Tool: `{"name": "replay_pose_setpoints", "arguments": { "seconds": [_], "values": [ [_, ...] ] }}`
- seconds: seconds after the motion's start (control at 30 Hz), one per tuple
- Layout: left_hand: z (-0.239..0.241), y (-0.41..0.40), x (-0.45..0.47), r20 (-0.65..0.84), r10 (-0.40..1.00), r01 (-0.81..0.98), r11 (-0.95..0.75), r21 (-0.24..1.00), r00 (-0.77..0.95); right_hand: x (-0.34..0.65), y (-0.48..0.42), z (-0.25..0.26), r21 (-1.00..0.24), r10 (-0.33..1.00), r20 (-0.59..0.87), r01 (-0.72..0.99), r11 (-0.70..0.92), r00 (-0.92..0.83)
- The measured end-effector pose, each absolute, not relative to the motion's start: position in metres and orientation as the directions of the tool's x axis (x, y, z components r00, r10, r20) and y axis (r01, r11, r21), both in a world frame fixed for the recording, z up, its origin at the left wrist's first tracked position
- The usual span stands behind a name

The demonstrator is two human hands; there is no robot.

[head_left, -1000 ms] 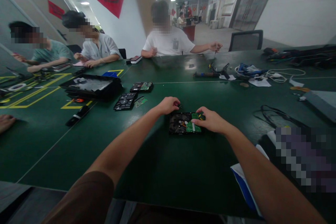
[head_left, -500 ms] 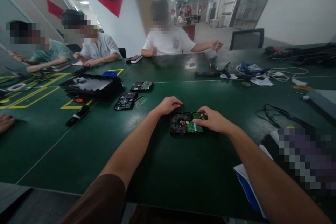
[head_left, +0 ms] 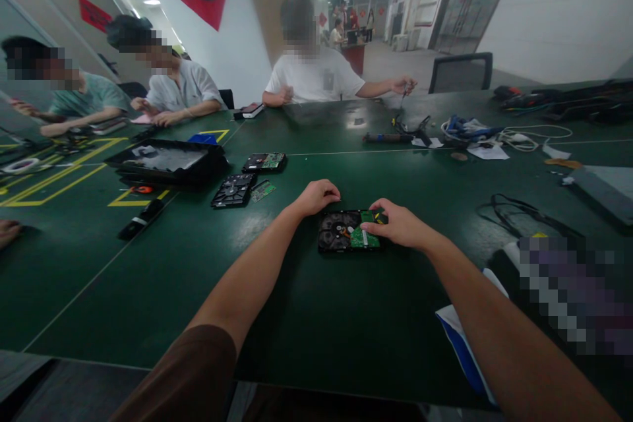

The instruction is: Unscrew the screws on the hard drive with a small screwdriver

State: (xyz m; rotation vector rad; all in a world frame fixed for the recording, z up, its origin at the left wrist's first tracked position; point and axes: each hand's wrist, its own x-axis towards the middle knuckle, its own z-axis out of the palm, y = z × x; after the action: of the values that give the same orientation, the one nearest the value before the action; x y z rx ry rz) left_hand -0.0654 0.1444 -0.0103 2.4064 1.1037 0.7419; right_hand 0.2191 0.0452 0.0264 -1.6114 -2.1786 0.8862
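Note:
A black hard drive (head_left: pixel 339 232) lies on the green table (head_left: pixel 316 303) with its underside up. On it sits a green circuit board (head_left: pixel 364 237). My right hand (head_left: pixel 399 224) rests on the drive's right end, fingers curled and pinching the circuit board. My left hand (head_left: pixel 318 196) lies on the table just behind the drive's far left corner. Its fingers are curled shut, and what they hold, if anything, is too small to make out.
Two more drives (head_left: pixel 233 190) (head_left: pixel 264 162) and a loose green board (head_left: pixel 262 191) lie to the left, beside a black tray (head_left: pixel 165 161). Cables (head_left: pixel 524 214), tools (head_left: pixel 395 138) and papers lie right and behind. Three people sit across the table. Another hand (head_left: pixel 7 232) rests at far left.
My left hand's fingers have curled in slightly behind the drive. My right hand keeps its hold on the board. The view has shifted a little.

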Motion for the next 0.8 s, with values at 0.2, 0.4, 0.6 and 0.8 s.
{"name": "replay_pose_setpoints", "arguments": {
  "seconds": [0.2, 0.4, 0.6, 0.8],
  "values": [
    [-0.015, 0.146, -0.065, 0.313, 0.820, 0.565, -0.561, 0.605, 0.480, 0.218, 0.044, 0.027, -0.633, 0.936, -0.124, 0.753, 0.181, -0.329],
    [-0.024, 0.149, -0.077, 0.302, 0.864, 0.498, -0.484, 0.720, 0.403, 0.219, 0.044, 0.028, -0.644, 0.936, -0.118, 0.743, 0.182, -0.331],
    [-0.021, 0.145, -0.079, 0.332, 0.840, 0.454, -0.519, 0.724, 0.429, 0.219, 0.045, 0.027, -0.643, 0.937, -0.117, 0.744, 0.181, -0.329],
    [-0.019, 0.139, -0.084, 0.333, 0.835, 0.494, -0.533, 0.687, 0.438, 0.219, 0.044, 0.029, -0.646, 0.936, -0.131, 0.744, 0.168, -0.325]
  ]
}}
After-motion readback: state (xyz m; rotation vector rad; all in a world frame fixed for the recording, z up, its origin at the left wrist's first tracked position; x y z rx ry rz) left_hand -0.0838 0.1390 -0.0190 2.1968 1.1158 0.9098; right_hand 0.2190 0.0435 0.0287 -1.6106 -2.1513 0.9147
